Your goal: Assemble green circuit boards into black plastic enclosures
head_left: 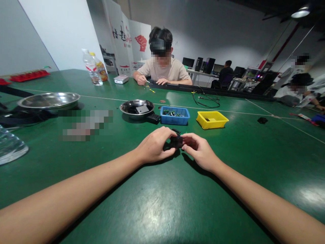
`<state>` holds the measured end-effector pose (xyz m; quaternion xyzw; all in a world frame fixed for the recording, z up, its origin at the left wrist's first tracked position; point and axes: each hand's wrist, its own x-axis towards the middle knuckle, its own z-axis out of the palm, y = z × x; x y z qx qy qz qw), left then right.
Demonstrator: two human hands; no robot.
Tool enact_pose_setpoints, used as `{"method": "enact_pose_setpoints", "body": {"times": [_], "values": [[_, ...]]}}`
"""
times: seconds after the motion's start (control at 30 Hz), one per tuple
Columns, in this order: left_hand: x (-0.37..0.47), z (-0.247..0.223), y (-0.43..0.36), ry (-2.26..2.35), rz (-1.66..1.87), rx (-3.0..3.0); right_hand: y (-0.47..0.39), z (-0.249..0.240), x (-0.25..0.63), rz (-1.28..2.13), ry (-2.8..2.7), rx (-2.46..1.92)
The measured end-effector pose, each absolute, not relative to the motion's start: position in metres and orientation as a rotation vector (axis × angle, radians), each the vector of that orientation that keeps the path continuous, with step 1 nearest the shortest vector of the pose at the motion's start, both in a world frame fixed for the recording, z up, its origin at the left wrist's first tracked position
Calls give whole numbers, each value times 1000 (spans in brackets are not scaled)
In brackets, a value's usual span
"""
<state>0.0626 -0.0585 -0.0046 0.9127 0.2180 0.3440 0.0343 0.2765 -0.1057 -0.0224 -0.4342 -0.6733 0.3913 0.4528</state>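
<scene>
A small black part (176, 141) is held just above the green table (152, 189), in front of the bins. My left hand (158, 145) is closed on its left side, with thumb below and fingers over the top. At its right side, my right hand (199, 149) has thumb and fingertips bent together; a bit of green shows by those fingertips, too small to make out. Beyond the hands sit a blue bin (174, 120) holding several small green and metallic pieces and a yellow bin (212, 124) with a small dark piece inside.
A steel bowl (137, 114) holds dark and grey pieces. Further left lie a larger steel dish (50, 105) and a clear bottle (11, 147). Black cables (207, 100) lie farther back. A person (165, 69) works across the table.
</scene>
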Motion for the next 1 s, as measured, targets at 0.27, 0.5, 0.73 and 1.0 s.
{"method": "enact_pose_setpoints", "body": {"times": [0.27,0.5,0.73,1.0], "values": [[63,-6,-57,692,1065,2836,-108,-19,274,985,-1677,-1064],[63,-6,-58,644,1025,2885,-109,-18,274,919,-1740,-1108],[63,-6,-57,667,1040,2875,-108,-18,274,960,-1676,-1076],[64,-5,-56,752,1041,2865,-108,-20,275,979,-1613,-1054]]}}
